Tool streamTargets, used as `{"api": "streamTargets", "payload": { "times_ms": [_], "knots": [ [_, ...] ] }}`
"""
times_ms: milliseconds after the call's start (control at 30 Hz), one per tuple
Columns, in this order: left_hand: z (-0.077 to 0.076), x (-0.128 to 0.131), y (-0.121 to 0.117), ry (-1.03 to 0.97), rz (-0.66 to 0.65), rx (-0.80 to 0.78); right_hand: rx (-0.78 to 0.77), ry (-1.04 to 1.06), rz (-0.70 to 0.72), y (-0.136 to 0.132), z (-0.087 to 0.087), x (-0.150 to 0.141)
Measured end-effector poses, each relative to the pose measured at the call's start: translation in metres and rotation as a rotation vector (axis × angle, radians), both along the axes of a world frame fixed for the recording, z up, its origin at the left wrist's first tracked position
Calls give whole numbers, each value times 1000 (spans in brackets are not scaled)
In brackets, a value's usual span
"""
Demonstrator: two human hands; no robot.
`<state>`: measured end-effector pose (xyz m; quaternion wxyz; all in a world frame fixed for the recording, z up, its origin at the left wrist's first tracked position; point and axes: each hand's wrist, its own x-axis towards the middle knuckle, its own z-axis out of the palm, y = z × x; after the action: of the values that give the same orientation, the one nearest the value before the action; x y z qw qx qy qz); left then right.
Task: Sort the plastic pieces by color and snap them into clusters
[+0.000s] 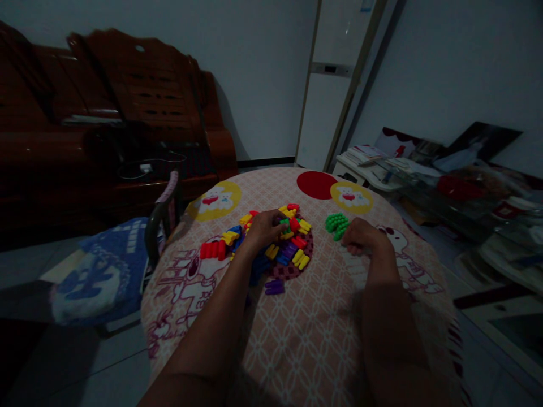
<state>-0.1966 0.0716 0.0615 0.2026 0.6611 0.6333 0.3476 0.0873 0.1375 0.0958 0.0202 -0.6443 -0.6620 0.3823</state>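
A mixed pile of small plastic building blocks in red, yellow, blue, purple and green lies on the table; a yellow block point(301, 259) is at its near right edge. My left hand point(263, 230) reaches into the pile, with thumb and fingers closed on a green block point(285, 227). To the right, a group of green blocks point(336, 224) lies apart from the pile. My right hand point(363, 236) is beside this group, its fingers curled in against the near right side. Whatever those fingers hold is hidden. A row of red blocks point(212, 250) sits left of the pile.
The round table has a patterned tablecloth point(297, 339). A purple block point(274, 287) lies in front of the pile. At the left stands a chair with a blue cushion point(102, 271), and behind it a wooden sofa point(148, 96). A cluttered glass-topped stand point(432, 192) is at the right.
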Motion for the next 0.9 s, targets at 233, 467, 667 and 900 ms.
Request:
{"api": "streamTargets", "payload": {
  "times_ms": [233, 467, 667, 900],
  "knots": [
    [-1, -1, 1, -10, -19, 14, -23, 136, 11, -2, -2, 4],
    [-3, 2, 3, -70, -44, 37, -26, 72, -15, -1, -1, 7],
    [-7, 12, 1, -271, -115, -1, 129, 283, 200, -4, 3, -29],
    [-16, 14, 6, -359, -131, 11, 135, 425, 387, -16, -13, -85]
  ]
}}
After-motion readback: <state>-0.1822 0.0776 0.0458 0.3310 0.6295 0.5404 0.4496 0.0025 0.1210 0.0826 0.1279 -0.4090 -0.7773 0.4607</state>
